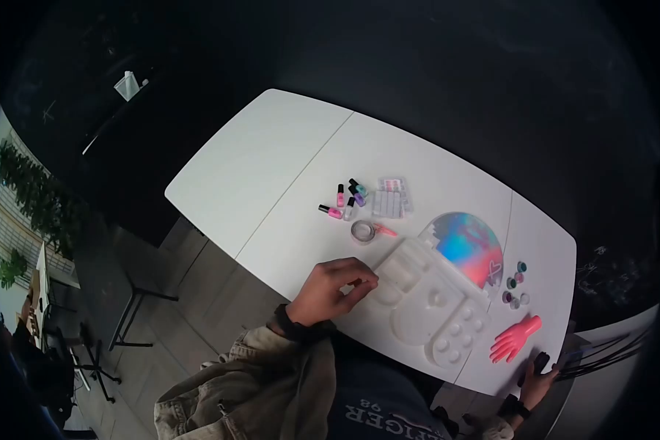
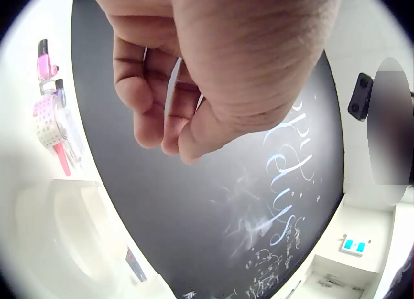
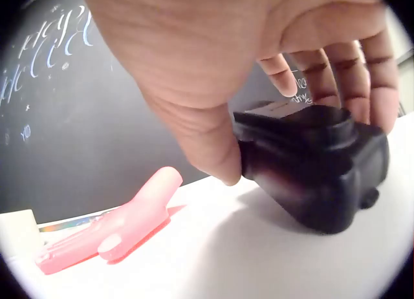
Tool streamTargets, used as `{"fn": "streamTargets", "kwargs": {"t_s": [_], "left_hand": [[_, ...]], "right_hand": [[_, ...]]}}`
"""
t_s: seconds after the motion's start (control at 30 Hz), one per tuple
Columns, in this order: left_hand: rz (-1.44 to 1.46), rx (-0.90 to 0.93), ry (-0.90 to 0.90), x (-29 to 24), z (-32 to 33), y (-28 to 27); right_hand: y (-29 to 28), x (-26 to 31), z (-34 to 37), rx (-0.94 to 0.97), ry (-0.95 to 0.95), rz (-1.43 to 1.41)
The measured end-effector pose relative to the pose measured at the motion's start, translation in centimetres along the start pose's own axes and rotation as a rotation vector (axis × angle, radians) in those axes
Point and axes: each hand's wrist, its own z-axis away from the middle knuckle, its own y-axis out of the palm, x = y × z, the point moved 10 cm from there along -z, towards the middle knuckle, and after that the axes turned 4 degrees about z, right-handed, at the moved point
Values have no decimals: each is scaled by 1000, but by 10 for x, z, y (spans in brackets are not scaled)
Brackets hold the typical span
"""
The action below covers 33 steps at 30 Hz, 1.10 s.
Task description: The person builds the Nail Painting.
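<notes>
In the head view my left hand point(image 1: 333, 290) hovers by the left end of a white plastic tray point(image 1: 418, 330) with molded compartments. Its fingers bend loosely toward the thumb, with nothing between them in the left wrist view. My right hand point(image 1: 539, 389) is at the table's right edge and grips a black, rounded plastic object point(image 3: 317, 173). The thumb lies on one side of this object and the fingers reach round the other; its exact kind I cannot tell. A pink model hand point(image 1: 515, 339) lies on the table close by, to the left of the black object.
Beyond the tray lies a round iridescent plate point(image 1: 462, 246). Several small jars point(image 1: 519, 278) are right of it. Nail polish bottles point(image 1: 340, 195), clear plastic boxes point(image 1: 389, 204) and a tape roll point(image 1: 362, 232) sit farther back on the white table point(image 1: 271, 158). Dark cables point(image 1: 601, 359) hang beyond the right edge.
</notes>
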Motion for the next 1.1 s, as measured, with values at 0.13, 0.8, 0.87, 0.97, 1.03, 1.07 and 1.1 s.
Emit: {"fn": "streamTargets", "kwargs": {"t_s": [0.13,0.8,0.87,0.97,1.03,1.07,1.1], "left_hand": [[-30,6,51,-1,3,2],[-28,35,92,-6,3,18],[-46,40,98,-5,2,18],[-81,43,104,-2,3,16],[-90,28,105,-2,3,14],[-90,24,100,-1,4,13],[-90,19,97,0,3,13]], "right_hand": [[13,-3,3,53,-12,44],[-102,226,130,-101,-603,-543],[-97,236,134,-50,-636,-571],[-95,238,132,-47,-644,-558],[-96,233,128,-63,-630,-551],[-96,232,127,-57,-625,-559],[-96,232,125,-54,-621,-566]]}}
